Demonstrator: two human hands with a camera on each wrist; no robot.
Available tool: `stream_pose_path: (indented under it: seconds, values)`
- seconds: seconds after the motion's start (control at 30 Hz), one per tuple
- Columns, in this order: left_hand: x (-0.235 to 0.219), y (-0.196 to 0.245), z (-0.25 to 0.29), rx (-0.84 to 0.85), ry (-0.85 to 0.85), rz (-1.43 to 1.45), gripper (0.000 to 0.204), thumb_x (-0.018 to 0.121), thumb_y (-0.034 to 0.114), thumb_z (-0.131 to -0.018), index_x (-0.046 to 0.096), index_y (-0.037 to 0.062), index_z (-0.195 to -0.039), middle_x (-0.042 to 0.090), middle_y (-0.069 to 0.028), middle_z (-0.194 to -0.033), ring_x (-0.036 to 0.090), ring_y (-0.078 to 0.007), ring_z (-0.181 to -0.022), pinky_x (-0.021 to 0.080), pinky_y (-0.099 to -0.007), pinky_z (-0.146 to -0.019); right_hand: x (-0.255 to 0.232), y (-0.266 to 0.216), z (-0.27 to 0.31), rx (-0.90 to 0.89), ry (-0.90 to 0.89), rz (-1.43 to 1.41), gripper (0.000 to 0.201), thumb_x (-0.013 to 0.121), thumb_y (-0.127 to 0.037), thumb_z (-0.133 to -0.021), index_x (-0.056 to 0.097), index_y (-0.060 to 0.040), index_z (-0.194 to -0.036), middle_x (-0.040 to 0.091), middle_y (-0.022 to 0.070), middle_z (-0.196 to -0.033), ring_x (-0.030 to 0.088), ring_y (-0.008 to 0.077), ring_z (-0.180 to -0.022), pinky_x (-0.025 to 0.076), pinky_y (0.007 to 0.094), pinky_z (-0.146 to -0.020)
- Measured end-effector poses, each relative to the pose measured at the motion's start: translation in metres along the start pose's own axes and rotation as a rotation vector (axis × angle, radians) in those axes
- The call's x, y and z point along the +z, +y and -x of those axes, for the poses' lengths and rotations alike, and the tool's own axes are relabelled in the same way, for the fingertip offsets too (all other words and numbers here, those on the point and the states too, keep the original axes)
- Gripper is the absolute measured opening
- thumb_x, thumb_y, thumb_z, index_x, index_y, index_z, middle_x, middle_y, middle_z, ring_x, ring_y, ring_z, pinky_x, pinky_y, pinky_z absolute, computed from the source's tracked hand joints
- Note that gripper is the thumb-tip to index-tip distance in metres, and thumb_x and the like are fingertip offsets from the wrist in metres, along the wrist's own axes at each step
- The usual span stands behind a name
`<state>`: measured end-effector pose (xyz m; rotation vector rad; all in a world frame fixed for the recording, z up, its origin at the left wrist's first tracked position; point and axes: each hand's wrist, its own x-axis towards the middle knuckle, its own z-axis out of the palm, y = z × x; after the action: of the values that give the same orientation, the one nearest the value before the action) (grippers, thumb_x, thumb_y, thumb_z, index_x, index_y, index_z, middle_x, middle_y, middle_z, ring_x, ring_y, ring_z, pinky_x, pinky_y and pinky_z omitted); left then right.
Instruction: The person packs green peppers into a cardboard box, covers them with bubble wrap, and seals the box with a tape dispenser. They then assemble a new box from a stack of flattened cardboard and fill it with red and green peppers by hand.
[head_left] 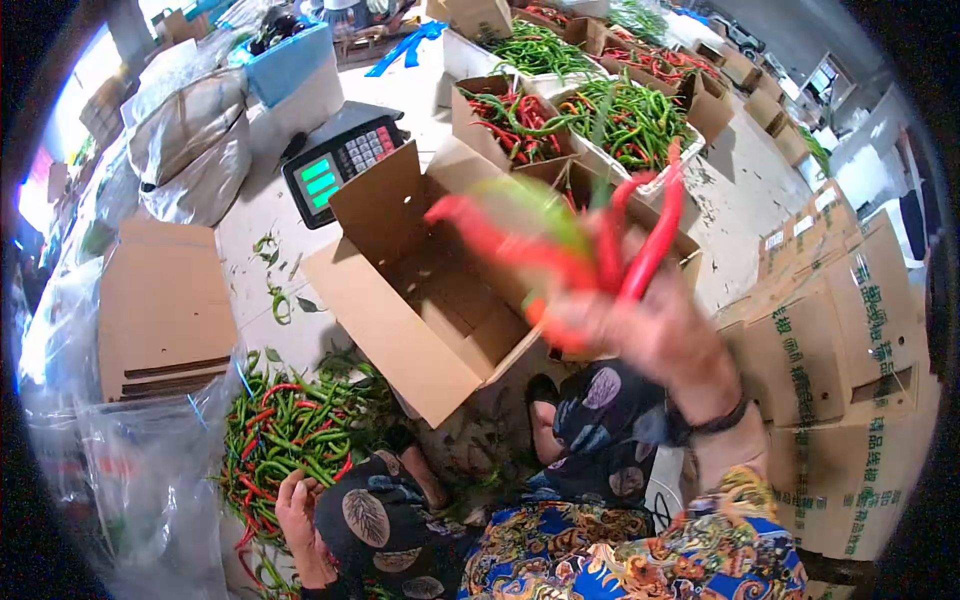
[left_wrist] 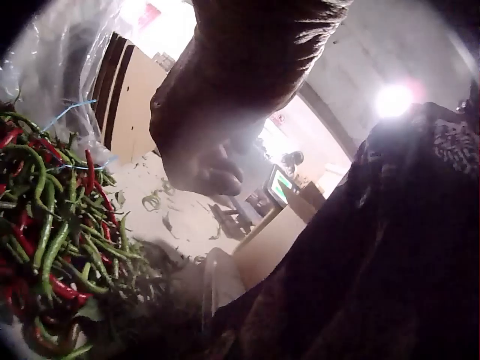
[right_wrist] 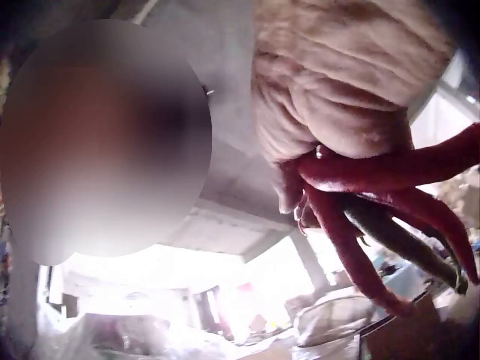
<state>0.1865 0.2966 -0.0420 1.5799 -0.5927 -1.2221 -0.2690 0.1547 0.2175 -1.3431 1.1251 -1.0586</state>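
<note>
Raised over the near edge of an open cardboard box (head_left: 393, 335), my right hand (head_left: 672, 335) grips a bunch of chili peppers (head_left: 657, 240), mostly red with some green, blurred in the head view. From the right wrist, the red and dark green chilies (right_wrist: 360, 262) fan out below the palm (right_wrist: 337, 97). My left hand (head_left: 303, 530) is by my knee, beside a heap of green and red chilies (head_left: 300, 425) on the left. Its fingers (left_wrist: 217, 176) hang loosely curled and hold nothing. The box's inside shows bare cardboard where it is not hidden.
A digital scale (head_left: 322, 185) with a lit display stands behind the box. Farther back are boxes of red chilies (head_left: 510, 125) and green chilies (head_left: 630, 115). Flattened cartons (head_left: 165, 290) lie at left; printed cartons (head_left: 830, 370) stack at right. Clear plastic sheeting (head_left: 150, 480) borders the heap.
</note>
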Motion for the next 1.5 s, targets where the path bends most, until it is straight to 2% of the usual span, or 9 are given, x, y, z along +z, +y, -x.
stream_pose_path:
  seconds: [0.17, 0.47, 0.6, 0.73, 0.83, 0.93, 1.1, 1.3, 1.5]
  values:
    - [-0.021, -0.054, -0.012, -0.057, -0.034, -0.007, 0.026, 0.057, 0.012, -0.095, 0.062, -0.0028, -0.116, 0.069, -0.009, -0.096, 0.065, -0.0177, -0.084, 0.051, -0.0279, -0.074, -0.127, 0.03, -0.046, -0.014, 0.367, 0.54, 0.028, 0.07, -0.027, -0.084, 0.063, -0.0025, -0.096, 0.059, 0.0022, -0.081, 0.056, 0.012, -0.076, 0.045, 0.028, -0.069]
    - [-0.032, -0.089, 0.041, -0.224, 0.137, -0.041, 0.025, 0.059, 0.013, -0.093, 0.064, -0.0007, -0.113, 0.069, -0.0099, -0.094, 0.066, -0.0207, -0.084, 0.052, -0.0307, -0.074, -0.25, 0.18, -0.139, 0.475, 0.193, 0.904, 0.052, 0.072, -0.048, -0.084, 0.064, -0.0013, -0.106, 0.063, 0.0062, -0.099, 0.056, 0.0167, -0.092, 0.045, 0.031, -0.085]
    - [-0.037, -0.097, 0.075, -0.255, 0.185, -0.107, 0.024, 0.06, 0.013, -0.092, 0.065, 0.0003, -0.112, 0.069, -0.0103, -0.092, 0.067, -0.0221, -0.083, 0.052, -0.032, -0.074, -0.188, 0.134, -0.075, -0.24, 0.057, 0.839, 0.048, 0.062, -0.036, -0.092, 0.06, 0.0026, -0.121, 0.063, 0.0129, -0.116, 0.058, 0.0207, -0.11, 0.045, 0.0324, -0.094]
    - [-0.024, -0.112, 0.072, -0.274, 0.148, -0.235, 0.024, 0.06, 0.013, -0.09, 0.065, 0.0012, -0.11, 0.07, -0.0107, -0.091, 0.067, -0.0235, -0.083, 0.053, -0.0333, -0.074, -0.086, 0.072, -0.026, 0.241, -0.136, 0.405, 0.029, 0.056, -0.015, -0.089, 0.062, 0.0009, -0.113, 0.065, 0.0079, -0.1, 0.062, 0.0138, -0.082, 0.05, 0.027, -0.067]
    - [-0.001, -0.124, 0.044, -0.243, 0.043, -0.428, 0.023, 0.061, 0.013, -0.09, 0.066, 0.0019, -0.109, 0.07, -0.011, -0.09, 0.068, -0.0245, -0.083, 0.053, -0.0342, -0.074, -0.017, 0.053, 0.021, 0.477, -0.44, 0.291, 0.023, 0.069, -0.007, -0.079, 0.069, -0.0015, -0.101, 0.068, 0.0086, -0.096, 0.065, 0.0157, -0.08, 0.052, 0.0283, -0.076]
    - [0.024, -0.136, -0.006, -0.03, -0.021, -0.741, 0.023, 0.061, 0.014, -0.089, 0.066, 0.0026, -0.108, 0.07, -0.0113, -0.089, 0.068, -0.0255, -0.082, 0.053, -0.0352, -0.074, 0.041, 0.108, 0.038, 0.699, -0.758, 0.173, 0.031, 0.071, -0.014, -0.086, 0.067, 0.001, -0.111, 0.072, 0.0099, -0.103, 0.066, 0.0145, -0.094, 0.051, 0.0287, -0.085]
    - [0.074, -0.156, -0.07, 0.508, -0.094, -1.036, 0.032, 0.058, 0.01, -0.082, 0.063, 0.0072, -0.114, 0.061, -0.0144, -0.11, 0.054, -0.0353, -0.109, 0.045, -0.0433, -0.092, 0.129, 0.244, 0.05, 0.411, -0.657, 0.337, 0.037, 0.063, -0.026, -0.092, 0.062, 0.0011, -0.117, 0.069, 0.0093, -0.098, 0.062, 0.0136, -0.083, 0.051, 0.0297, -0.076]
    - [0.123, -0.192, -0.144, 0.893, -0.019, -1.254, 0.034, 0.057, 0.011, -0.082, 0.06, 0.0127, -0.117, 0.055, -0.0108, -0.118, 0.048, -0.0328, -0.115, 0.038, -0.0503, -0.096, 0.194, 0.332, 0.048, 0.665, -0.742, 0.423, 0.039, 0.064, -0.025, -0.091, 0.062, 0.0006, -0.12, 0.07, 0.0141, -0.104, 0.065, 0.0188, -0.091, 0.051, 0.0333, -0.083]
    - [0.106, -0.231, -0.164, 0.601, -0.005, -1.359, 0.027, 0.059, 0.017, -0.082, 0.06, 0.012, -0.108, 0.058, -0.0114, -0.104, 0.052, -0.0306, -0.106, 0.038, -0.0487, -0.092, 0.209, 0.39, 0.037, 0.869, -0.671, 0.351, 0.038, 0.064, -0.029, -0.091, 0.064, -0.0009, -0.116, 0.069, 0.0193, -0.108, 0.067, 0.0317, -0.097, 0.051, 0.0397, -0.087]
